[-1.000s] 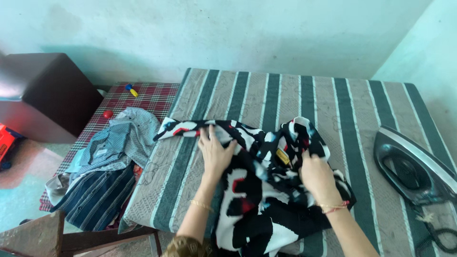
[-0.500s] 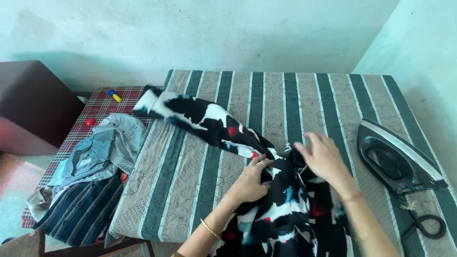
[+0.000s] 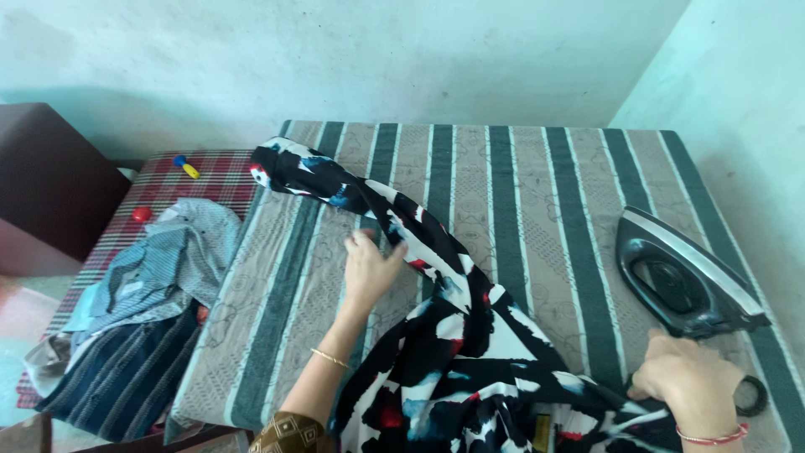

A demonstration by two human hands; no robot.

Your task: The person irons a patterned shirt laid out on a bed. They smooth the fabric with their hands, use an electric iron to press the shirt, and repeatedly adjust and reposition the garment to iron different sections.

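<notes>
Fingers point(image 3: 373, 248) of left hand point(image 3: 369, 270) lie spread and flat, pressing the garment's point(image 3: 470, 369) long sleeve-like strip where it crosses the table point(image 3: 537, 184). Strip runs on from the fingertips toward 10 o'clock, ending at table's far-left corner; bulk of garment lies heaped at 5 o'clock from that hand. Left hand nearer the strip. Right hand point(image 3: 689, 382) at near-right edge, fingers curled on garment hem, seemingly pinching it, though grip is partly hidden. Cloth thin, limp, black-and-white print with red and blue patches. Table cover striped grey-green, faint pattern. Iron point(image 3: 681, 277), dark with shiny soleplate, stands tilted at 12 o'clock from right hand. Clothes pile point(image 3: 142, 319) left of table.
</notes>
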